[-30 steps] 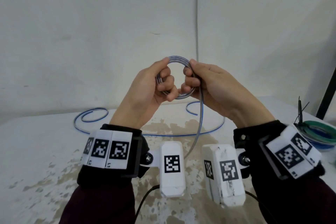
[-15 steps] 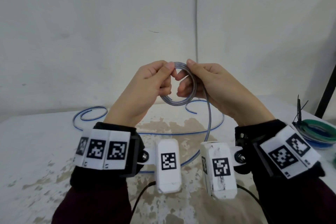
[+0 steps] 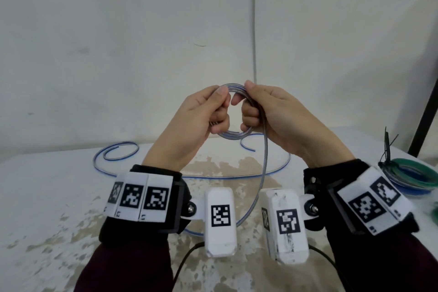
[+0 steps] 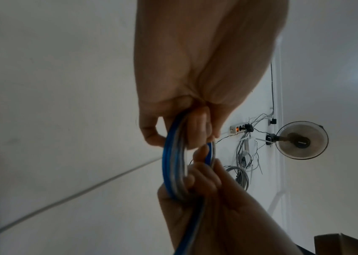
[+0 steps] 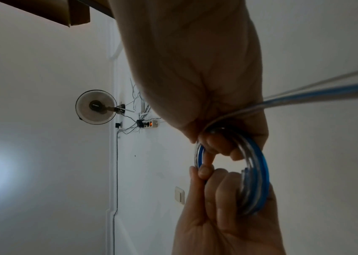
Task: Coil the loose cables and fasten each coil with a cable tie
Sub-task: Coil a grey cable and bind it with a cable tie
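Note:
A small coil of clear cable with a blue stripe (image 3: 233, 135) is held up above the table between both hands. My left hand (image 3: 221, 108) grips its left side, with the thumb on top and the fingers curled through the ring. My right hand (image 3: 247, 106) grips the right side in the same way. In the left wrist view the coil (image 4: 171, 163) runs between the left hand's fingers (image 4: 197, 131). The right wrist view shows the coil (image 5: 258, 181) under the right hand's fingers (image 5: 217, 146). The loose tail (image 3: 264, 173) hangs from my right hand to the table.
The rest of the cable (image 3: 282, 166) lies in a wide loop on the stained white table (image 3: 47, 197), and its free end curls at the far left (image 3: 116, 152). A green and blue coil (image 3: 412, 178) bound with a black cable tie (image 3: 387, 147) lies at the right edge.
Both hands have shifted their grip round the coil, from its top back to its sides. The hanging tail has swung slightly and reaches the table nearer to me.

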{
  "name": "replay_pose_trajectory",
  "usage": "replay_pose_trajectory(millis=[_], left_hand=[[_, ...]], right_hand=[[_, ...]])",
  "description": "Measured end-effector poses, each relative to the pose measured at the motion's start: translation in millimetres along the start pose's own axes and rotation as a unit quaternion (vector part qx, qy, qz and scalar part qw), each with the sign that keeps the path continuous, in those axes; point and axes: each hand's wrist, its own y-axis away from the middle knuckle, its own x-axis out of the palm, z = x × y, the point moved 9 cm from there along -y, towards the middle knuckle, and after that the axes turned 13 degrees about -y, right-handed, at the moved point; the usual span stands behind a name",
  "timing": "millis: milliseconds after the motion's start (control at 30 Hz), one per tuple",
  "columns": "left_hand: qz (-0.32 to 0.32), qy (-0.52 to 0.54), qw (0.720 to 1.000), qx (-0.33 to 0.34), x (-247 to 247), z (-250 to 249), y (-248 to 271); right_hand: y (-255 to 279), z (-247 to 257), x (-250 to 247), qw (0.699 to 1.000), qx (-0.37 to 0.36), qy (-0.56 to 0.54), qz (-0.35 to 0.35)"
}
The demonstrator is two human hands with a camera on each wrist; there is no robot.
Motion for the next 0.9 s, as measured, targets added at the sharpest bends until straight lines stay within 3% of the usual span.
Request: replay_pose_trajectory(millis=[133,233,467,767,900], left_hand=[[-0.08,0.043,0.995,0.031,-12.4,-3.9,-3.1],[-0.095,0.085,0.992,0.027,-13.2,-3.3,-3.6],[-0.015,0.13,0.991,-0.013,2.6,-2.5,-3.3],[0.103,0.004,0.994,-0.03,12.6,0.3,8.8],[0.058,-0.04,0.997,-0.002,1.0,-4.1,6.3]], right_hand=[[1.3,-0.8,0.0,0.999,0.0,-0.033,0.016],[1.4,1.1,1.2,0.998,-0.013,-0.061,0.022],[-0.8,7.6,-2.7,0.997,-0.034,-0.074,0.007],[3.8,-0.4,6.1,0.995,0.005,0.055,0.077],[3.7,-1.7,8.2,0.999,0.014,0.027,0.04]])
